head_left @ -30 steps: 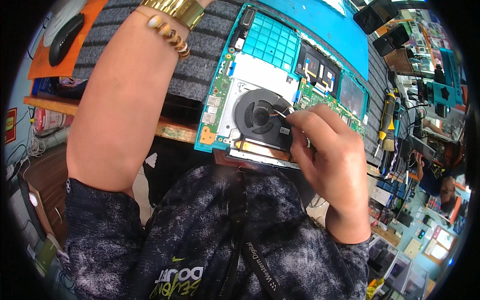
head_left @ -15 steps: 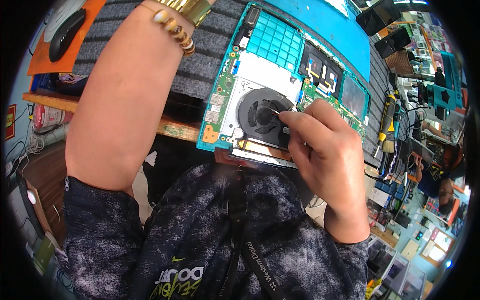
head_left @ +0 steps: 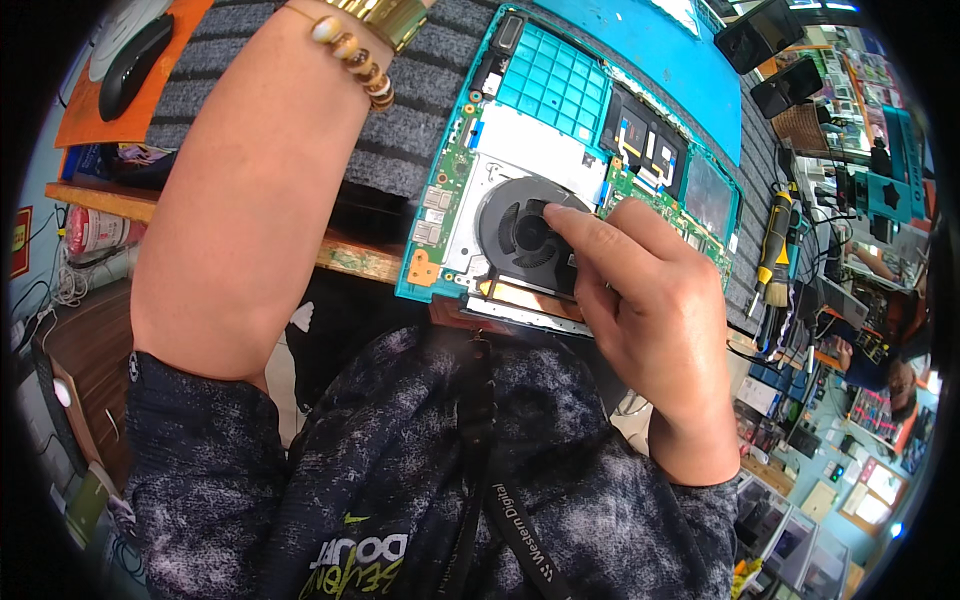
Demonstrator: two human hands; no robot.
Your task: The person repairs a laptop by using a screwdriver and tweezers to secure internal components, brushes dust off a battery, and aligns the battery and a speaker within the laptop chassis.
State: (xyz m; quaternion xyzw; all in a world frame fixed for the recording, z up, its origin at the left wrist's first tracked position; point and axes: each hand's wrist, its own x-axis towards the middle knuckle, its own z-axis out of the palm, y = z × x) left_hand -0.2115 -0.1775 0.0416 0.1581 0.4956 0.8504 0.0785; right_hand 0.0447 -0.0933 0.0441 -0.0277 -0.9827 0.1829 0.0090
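Observation:
An opened laptop base point(head_left: 408, 275) with a teal shell lies on the bench, its inner parts exposed. Its round black cooling fan point(head_left: 515, 235) sits near the edge closest to me. My right hand point(head_left: 650, 280) reaches over the fan, with the index finger stretched out and its tip on the upper right of the fan. The thumb is apart from the index finger, and the other fingers are curled. I see nothing held in it. Of my left arm, the forearm point(head_left: 240, 200) shows, with beads and a gold band at the wrist; the hand lies beyond the upper edge.
A grey striped mat point(head_left: 240, 75) covers the bench, with a blue sheet point(head_left: 690, 70) beyond the laptop. A black mouse point(head_left: 135, 68) lies on an orange pad at the left. A yellow-and-black brush point(head_left: 776, 245) is at the right. Another person point(head_left: 900, 385) appears at the far right.
My right index fingertip has moved slightly up and left on the fan. The thin wire beside that fingertip no longer shows. My left forearm has barely moved.

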